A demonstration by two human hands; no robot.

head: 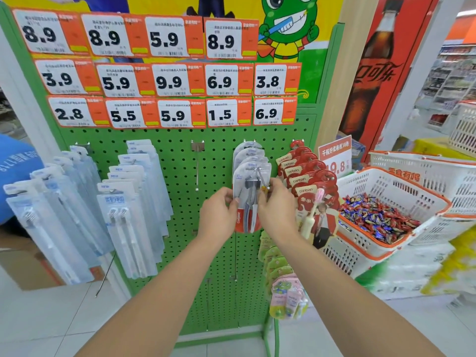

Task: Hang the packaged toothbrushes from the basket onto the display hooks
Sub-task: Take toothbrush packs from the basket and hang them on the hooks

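A red and clear toothbrush pack hangs at the front of a row of like packs on a metal hook of the green pegboard. My left hand grips the front pack's left edge. My right hand pinches its right edge near the hook's tip. An empty hook sticks out just left of this row. No basket of toothbrushes shows in the head view.
Blue-white toothbrush packs fill the hooks at left. Red carded brushes hang at right, small green and pink packs below them. A white basket of wrapped sweets sits to the right. Price tags cover the board's top.
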